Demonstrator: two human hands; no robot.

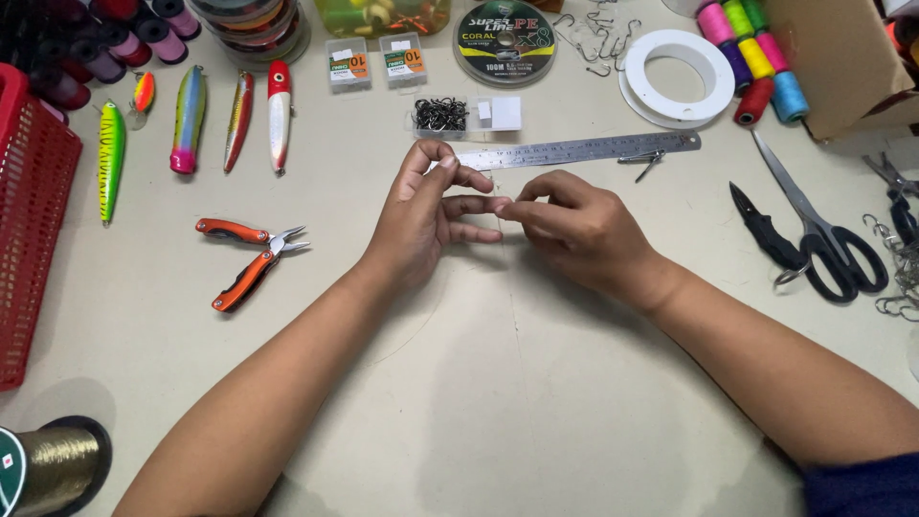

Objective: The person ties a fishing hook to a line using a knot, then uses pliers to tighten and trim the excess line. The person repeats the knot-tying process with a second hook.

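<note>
Two bare hands meeting fingertip to fingertip above a beige table [459,402], left hand [421,215] and right hand [574,225] each pinching a thin clear fishing line [512,287], steel ruler [584,150] just behind, orange-handled pliers [251,260] left

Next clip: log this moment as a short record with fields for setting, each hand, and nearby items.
setting: pale worktable seen from above, fishing tackle spread around
left hand: raised over the table, fingertips meeting the right hand's
right hand: fingers pinched toward the left hand; anything held is too small to tell
line: thin fishing line trails down from the fingertips
behind hands: steel ruler, clear box of hooks
left side: orange-handled pliers, lures, red basket
right side: black scissors, thread spools
</note>
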